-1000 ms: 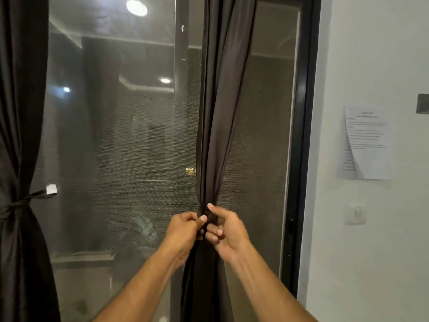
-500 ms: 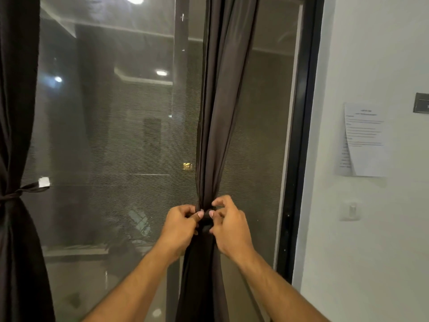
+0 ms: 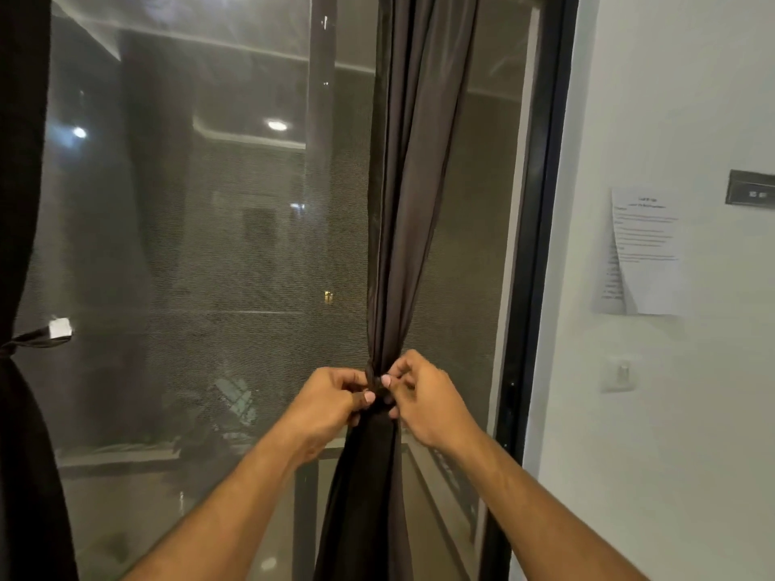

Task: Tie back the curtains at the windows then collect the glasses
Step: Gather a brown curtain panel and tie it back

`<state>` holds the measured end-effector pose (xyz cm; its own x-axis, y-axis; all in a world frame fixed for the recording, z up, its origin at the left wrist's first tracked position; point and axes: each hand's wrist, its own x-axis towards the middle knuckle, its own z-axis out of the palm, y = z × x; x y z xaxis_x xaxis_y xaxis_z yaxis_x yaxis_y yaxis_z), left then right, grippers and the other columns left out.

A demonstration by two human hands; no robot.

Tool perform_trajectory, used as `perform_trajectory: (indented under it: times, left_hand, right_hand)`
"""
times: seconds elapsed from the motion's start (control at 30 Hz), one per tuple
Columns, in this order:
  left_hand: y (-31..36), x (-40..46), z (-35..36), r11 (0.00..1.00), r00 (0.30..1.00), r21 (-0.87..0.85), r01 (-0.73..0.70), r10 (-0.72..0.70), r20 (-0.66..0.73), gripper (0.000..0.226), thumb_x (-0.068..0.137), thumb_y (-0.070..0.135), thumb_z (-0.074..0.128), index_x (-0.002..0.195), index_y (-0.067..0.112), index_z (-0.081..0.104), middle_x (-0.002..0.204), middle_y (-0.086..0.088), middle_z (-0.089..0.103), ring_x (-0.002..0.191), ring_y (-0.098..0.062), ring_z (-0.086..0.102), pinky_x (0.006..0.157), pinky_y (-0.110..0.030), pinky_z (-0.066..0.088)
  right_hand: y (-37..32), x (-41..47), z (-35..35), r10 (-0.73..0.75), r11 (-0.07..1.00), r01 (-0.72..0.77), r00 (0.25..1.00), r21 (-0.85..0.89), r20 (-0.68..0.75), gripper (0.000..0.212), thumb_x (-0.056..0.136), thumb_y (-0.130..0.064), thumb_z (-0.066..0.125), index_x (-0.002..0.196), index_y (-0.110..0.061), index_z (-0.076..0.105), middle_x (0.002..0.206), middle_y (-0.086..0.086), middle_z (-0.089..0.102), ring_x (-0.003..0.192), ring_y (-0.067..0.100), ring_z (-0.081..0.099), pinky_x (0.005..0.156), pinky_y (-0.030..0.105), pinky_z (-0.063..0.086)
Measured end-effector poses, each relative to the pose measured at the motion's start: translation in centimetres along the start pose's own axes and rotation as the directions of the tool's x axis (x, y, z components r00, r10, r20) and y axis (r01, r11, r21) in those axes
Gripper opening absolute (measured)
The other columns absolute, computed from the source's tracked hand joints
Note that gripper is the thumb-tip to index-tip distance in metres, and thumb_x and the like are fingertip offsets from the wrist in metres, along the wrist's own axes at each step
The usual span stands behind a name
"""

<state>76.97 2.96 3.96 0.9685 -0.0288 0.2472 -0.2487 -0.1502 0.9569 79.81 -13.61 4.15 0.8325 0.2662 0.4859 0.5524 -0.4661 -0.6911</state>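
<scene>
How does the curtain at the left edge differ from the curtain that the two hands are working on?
The left curtain is already cinched by a tie, and no hand touches it; the middle curtain is gathered where the left hand and right hand pinch it. The left curtain is cut off by the frame edge; the middle curtain hangs in full view before the window. Both are dark fabric.
</scene>
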Motion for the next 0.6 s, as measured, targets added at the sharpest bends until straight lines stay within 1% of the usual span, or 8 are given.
perform_trajectory:
  times: [0.07, 0.17, 0.27, 0.33, 0.4, 0.47, 0.53, 0.6]
  left_hand:
    - [0.0, 0.2, -0.4, 0.998, 1.0, 0.065, -0.02, 0.021, -0.021, 0.021, 0.094, -0.001, 0.063, 0.081, 0.008, 0.076, 0.076, -0.009, 0.066, 0.072, -0.025, 0.053, 0.067, -0.036, 0.042]
    - [0.0, 0.4, -0.4, 0.993, 0.998, 0.107, -0.042, 0.046, -0.04, 0.018, 0.095, 0.002, 0.063, 0.081, 0.006, 0.075, 0.07, -0.006, 0.062, 0.065, -0.021, 0.05, 0.06, -0.03, 0.042]
    - [0.2, 0.3, -0.6, 0.989, 0.997, 0.14, -0.046, 0.053, -0.047, 0.025, 0.096, 0.002, 0.063, 0.076, 0.012, 0.073, 0.062, 0.002, 0.061, 0.059, -0.014, 0.05, 0.055, -0.025, 0.042]
    - [-0.1, 0.4, -1.0, 0.99, 0.998, 0.134, -0.04, 0.045, -0.038, 0.028, 0.096, 0.002, 0.062, 0.073, 0.013, 0.074, 0.062, 0.0, 0.061, 0.059, -0.015, 0.05, 0.057, -0.028, 0.041]
    - [-0.2, 0.5, -1.5, 0.993, 0.999, 0.117, -0.029, 0.033, -0.033, 0.02, 0.095, 0.004, 0.063, 0.078, 0.006, 0.073, 0.066, -0.006, 0.059, 0.062, -0.019, 0.05, 0.062, -0.032, 0.04]
    - [-0.2, 0.7, -1.9, 0.994, 0.999, 0.105, -0.026, 0.029, -0.029, 0.015, 0.094, 0.004, 0.065, 0.082, 0.003, 0.073, 0.068, -0.007, 0.06, 0.064, -0.021, 0.051, 0.063, -0.033, 0.041]
    - [0.1, 0.8, -2.0, 0.994, 0.999, 0.099, -0.033, 0.037, -0.031, 0.014, 0.092, -0.001, 0.067, 0.081, 0.001, 0.075, 0.065, -0.005, 0.061, 0.06, -0.015, 0.053, 0.057, -0.028, 0.043]
    - [0.5, 0.9, -2.4, 0.993, 0.998, 0.11, -0.042, 0.047, -0.041, 0.009, 0.089, -0.005, 0.069, 0.083, -0.003, 0.075, 0.063, -0.004, 0.063, 0.052, -0.007, 0.054, 0.051, -0.02, 0.044]
  right_hand:
    - [-0.1, -0.4, 0.1, -0.095, 0.976, 0.091, 0.995, -0.196, -0.015, 0.011, 0.104, -0.034, 0.054, 0.098, -0.024, 0.053, 0.075, -0.001, 0.062, 0.061, 0.007, 0.055, 0.061, 0.034, 0.05]
    - [-0.6, -0.8, 0.3, -0.303, 0.85, 0.242, 0.951, -0.468, -0.057, 0.017, 0.1, -0.036, 0.056, 0.099, -0.019, 0.056, 0.098, -0.009, 0.047, 0.072, 0.009, 0.047, 0.065, 0.031, 0.046]
    - [-1.2, -1.1, 1.0, -0.346, 0.785, 0.313, 0.937, -0.535, 0.041, 0.016, 0.101, -0.029, 0.055, 0.099, -0.013, 0.055, 0.105, -0.002, 0.048, 0.074, 0.015, 0.049, 0.064, 0.031, 0.038]
    - [-1.5, -1.3, 1.5, -0.312, 0.781, 0.294, 0.948, -0.551, 0.063, 0.014, 0.103, -0.026, 0.052, 0.104, -0.013, 0.055, 0.107, 0.002, 0.053, 0.081, 0.023, 0.058, 0.067, 0.036, 0.041]
    - [-1.6, -1.2, 1.8, -0.285, 0.832, 0.258, 0.958, -0.491, 0.021, 0.016, 0.102, -0.022, 0.052, 0.116, -0.015, 0.056, 0.113, 0.001, 0.057, 0.091, 0.024, 0.061, 0.076, 0.038, 0.047]
    - [-1.6, -0.8, 2.3, -0.292, 0.826, 0.249, 0.956, -0.505, -0.006, 0.024, 0.102, -0.016, 0.052, 0.126, -0.016, 0.058, 0.12, 0.0, 0.056, 0.097, 0.023, 0.063, 0.082, 0.037, 0.051]
    - [-1.3, -0.6, 2.9, -0.294, 0.81, 0.219, 0.954, -0.544, -0.053, 0.024, 0.102, -0.013, 0.054, 0.124, -0.014, 0.064, 0.12, -0.001, 0.055, 0.096, 0.022, 0.065, 0.079, 0.03, 0.051]
    - [-1.2, -0.4, 3.1, -0.276, 0.841, 0.159, 0.948, -0.518, -0.158, 0.021, 0.1, -0.011, 0.056, 0.116, -0.013, 0.069, 0.113, -0.002, 0.058, 0.092, 0.019, 0.066, 0.078, 0.028, 0.052]
